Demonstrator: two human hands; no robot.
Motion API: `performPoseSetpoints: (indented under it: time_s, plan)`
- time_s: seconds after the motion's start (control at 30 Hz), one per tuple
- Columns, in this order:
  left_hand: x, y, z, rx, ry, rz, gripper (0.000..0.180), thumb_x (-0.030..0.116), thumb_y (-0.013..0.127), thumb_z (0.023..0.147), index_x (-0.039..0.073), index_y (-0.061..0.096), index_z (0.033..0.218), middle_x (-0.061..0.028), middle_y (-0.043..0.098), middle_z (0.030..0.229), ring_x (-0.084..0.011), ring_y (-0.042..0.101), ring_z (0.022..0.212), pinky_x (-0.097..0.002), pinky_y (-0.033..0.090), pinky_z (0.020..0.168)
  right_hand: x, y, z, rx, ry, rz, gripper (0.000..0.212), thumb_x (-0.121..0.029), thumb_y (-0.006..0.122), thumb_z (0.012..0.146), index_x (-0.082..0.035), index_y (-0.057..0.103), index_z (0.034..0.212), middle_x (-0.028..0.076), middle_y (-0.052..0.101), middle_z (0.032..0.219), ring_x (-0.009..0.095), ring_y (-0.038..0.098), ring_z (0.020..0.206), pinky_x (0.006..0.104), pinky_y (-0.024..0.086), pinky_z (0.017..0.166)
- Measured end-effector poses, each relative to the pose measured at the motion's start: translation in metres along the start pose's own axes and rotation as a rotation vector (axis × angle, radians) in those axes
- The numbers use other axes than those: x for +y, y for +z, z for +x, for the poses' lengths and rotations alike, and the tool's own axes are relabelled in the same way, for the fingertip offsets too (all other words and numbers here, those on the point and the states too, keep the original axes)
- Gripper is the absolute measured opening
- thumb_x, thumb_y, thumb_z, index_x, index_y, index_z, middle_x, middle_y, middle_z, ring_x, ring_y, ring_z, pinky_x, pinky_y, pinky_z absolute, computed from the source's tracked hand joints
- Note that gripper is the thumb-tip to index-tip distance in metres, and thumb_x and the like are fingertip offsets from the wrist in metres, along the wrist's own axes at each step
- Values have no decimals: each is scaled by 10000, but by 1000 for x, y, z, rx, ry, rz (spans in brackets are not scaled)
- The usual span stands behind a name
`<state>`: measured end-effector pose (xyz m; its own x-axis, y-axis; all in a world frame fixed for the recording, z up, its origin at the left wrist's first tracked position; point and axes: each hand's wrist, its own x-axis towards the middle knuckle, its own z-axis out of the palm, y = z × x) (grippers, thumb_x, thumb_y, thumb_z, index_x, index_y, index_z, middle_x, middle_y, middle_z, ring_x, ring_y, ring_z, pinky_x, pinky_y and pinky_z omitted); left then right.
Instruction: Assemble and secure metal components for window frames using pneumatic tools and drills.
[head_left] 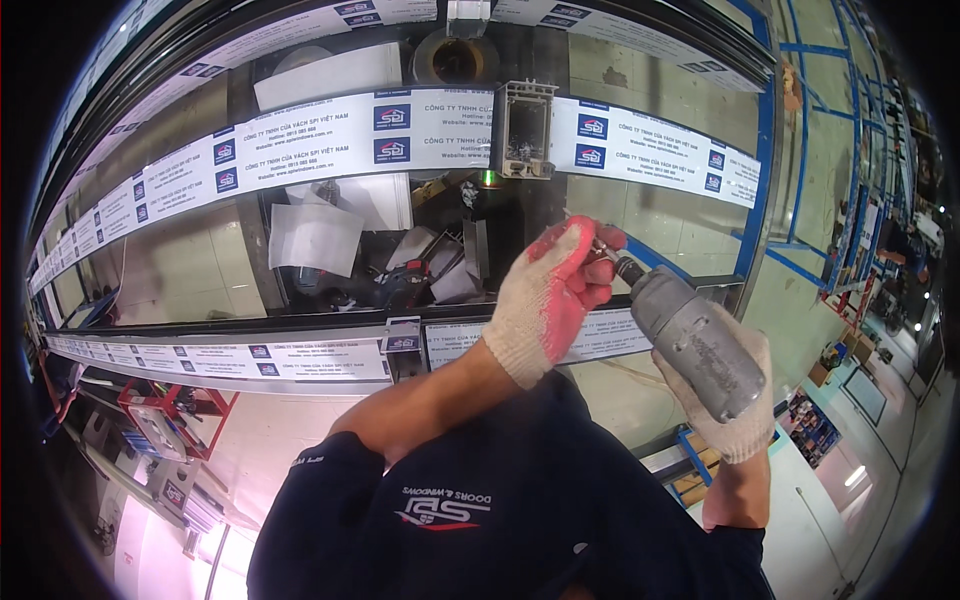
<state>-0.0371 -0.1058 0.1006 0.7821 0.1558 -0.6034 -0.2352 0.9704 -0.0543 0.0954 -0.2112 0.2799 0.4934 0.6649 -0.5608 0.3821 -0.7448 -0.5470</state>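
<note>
My right hand [748,430], in a white knitted glove, is wrapped round a grey power driver [698,345]. Its dark chuck and bit point up and left, toward my other hand. My left hand [545,300] wears a white glove with red-coated fingers and palm. Its fingers are pinched together at the bit's tip, over a small metal piece too small to make out. Both hands are above the near side of a large frame, whose profile [300,140] is covered in white film with blue marks. An open-ended hollow profile piece [526,135] stands across that profile.
Inside the frame lie a red-and-black power tool [405,283], loose white paper [315,238] and a roll of tape [455,62]. The near profile [300,362] runs close to my body. Blue metal racks [815,150] are at right, a red stand [195,420] at lower left.
</note>
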Motion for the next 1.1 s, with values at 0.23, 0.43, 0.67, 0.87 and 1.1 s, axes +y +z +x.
performPoseSetpoints:
  time_s: [0.23, 0.43, 0.67, 0.87, 1.1]
  plan:
    - [-9, 33, 26, -161, -17, -488, 268, 358, 536, 1179, 239, 613, 1406, 17, 702, 1341, -124, 702, 943, -335, 597, 866, -20, -12, 37, 129, -26, -217, 194, -87, 855, 926, 19, 789, 1074, 81, 782, 838, 137, 724, 733, 312, 561, 677]
    - [0, 39, 39, -95, 27, -562, 318, 375, 507, 1183, 269, 581, 1474, 27, 671, 1432, -166, 748, 1059, -375, 619, 937, -42, -22, 77, -60, 227, -204, 418, -178, 929, 906, 16, 718, 1211, 81, 790, 988, 128, 720, 856, 300, 544, 773]
    - [1, 30, 48, -126, 6, -629, 339, 370, 520, 1178, 304, 569, 1507, 56, 677, 1445, -155, 744, 1030, -358, 612, 860, -41, -19, 94, -20, 94, -181, 323, -194, 919, 922, -7, 785, 1148, 30, 777, 807, 64, 672, 665, 250, 510, 592]
    - [6, 26, 51, -108, -4, -635, 338, 353, 506, 1186, 301, 559, 1516, 50, 684, 1440, -155, 737, 1043, -334, 586, 822, -39, -16, 102, -57, 76, -203, 364, -171, 911, 930, 10, 760, 1207, 35, 792, 853, 57, 670, 683, 245, 515, 611]
    - [10, 28, 50, -62, -17, -662, 318, 349, 493, 1191, 283, 583, 1489, 42, 690, 1426, -134, 726, 1010, -325, 574, 795, -51, -20, 106, -20, -116, -429, 504, -167, 945, 894, 19, 715, 1302, 109, 829, 1066, 163, 775, 916, 319, 609, 816]
